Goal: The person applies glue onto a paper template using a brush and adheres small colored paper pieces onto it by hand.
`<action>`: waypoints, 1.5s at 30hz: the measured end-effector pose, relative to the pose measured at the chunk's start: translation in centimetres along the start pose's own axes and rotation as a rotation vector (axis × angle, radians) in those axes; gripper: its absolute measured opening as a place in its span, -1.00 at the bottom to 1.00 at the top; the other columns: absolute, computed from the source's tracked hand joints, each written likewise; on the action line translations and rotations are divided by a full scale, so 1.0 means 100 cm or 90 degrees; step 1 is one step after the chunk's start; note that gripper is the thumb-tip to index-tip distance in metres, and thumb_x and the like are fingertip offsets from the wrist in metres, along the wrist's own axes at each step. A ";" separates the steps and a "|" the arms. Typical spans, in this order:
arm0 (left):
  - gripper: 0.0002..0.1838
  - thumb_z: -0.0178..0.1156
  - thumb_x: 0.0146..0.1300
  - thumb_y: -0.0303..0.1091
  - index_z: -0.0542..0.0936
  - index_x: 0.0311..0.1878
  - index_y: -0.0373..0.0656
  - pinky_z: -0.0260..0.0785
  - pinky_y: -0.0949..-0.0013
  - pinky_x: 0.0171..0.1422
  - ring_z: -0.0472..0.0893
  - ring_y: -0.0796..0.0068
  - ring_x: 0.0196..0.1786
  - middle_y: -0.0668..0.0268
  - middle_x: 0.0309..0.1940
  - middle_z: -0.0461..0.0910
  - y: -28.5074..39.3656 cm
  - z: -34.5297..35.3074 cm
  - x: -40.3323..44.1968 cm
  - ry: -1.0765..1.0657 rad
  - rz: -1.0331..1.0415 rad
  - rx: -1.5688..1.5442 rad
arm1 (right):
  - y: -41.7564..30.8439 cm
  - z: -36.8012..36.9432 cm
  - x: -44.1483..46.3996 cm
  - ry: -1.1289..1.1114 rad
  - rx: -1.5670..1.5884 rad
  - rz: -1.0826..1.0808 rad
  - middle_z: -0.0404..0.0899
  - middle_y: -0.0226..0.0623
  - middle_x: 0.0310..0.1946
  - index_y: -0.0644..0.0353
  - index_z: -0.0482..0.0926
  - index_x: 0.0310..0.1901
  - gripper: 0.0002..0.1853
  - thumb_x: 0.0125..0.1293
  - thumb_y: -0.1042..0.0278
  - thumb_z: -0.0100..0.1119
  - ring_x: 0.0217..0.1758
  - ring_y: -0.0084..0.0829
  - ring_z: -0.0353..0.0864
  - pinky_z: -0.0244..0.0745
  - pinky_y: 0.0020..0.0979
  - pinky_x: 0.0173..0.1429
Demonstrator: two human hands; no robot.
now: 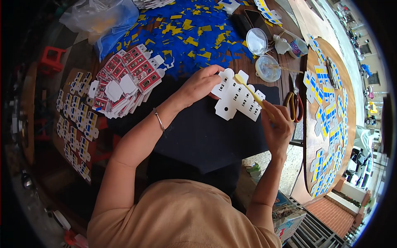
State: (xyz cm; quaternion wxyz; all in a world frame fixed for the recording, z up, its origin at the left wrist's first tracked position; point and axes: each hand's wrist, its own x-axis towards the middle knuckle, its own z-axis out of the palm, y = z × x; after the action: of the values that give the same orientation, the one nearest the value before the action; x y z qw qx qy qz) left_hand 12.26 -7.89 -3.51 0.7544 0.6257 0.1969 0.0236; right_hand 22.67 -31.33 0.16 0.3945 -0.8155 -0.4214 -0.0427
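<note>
A flat white die-cut carton sheet point(228, 98) with small black print and punched holes lies over the black cloth. My left hand point(199, 86) grips its upper left corner between thumb and fingers. In my right hand point(278, 126) is a slim yellow brush point(250, 89), its head against the sheet's upper part. The fingers wrap round the handle's lower end. Just right of that hand lie scissors point(295, 106) with red and yellow-brown handles. Left of my left hand is a messy pile of red-and-white printed carton sheets point(132, 74).
Blue and yellow paper pieces point(186, 33) cover the table's far part. Two clear plastic tubs, a lid-like one point(257, 41) and one with liquid point(268, 69), stand near a cup point(298, 48) and a phone point(258, 18). A round table point(310, 136) holds several blue-yellow cartons. A red stool point(51, 58) stands left.
</note>
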 end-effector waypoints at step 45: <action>-0.61 -0.06 0.34 -0.36 0.53 0.16 -0.27 0.55 0.41 -0.02 0.63 0.55 -0.07 0.28 -0.09 0.64 -0.006 0.001 0.002 0.015 0.026 -0.023 | -0.003 0.004 -0.009 -0.043 0.049 0.042 0.66 -0.31 -0.27 0.15 0.75 -0.06 -0.72 0.18 0.59 0.37 -0.37 -0.55 0.63 0.50 -0.52 -0.34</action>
State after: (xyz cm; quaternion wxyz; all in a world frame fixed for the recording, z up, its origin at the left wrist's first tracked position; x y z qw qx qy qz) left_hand 12.31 -8.05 -4.17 0.7623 0.6159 0.1926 0.0502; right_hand 21.84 -31.54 -0.30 0.4124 -0.8142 -0.4085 0.0139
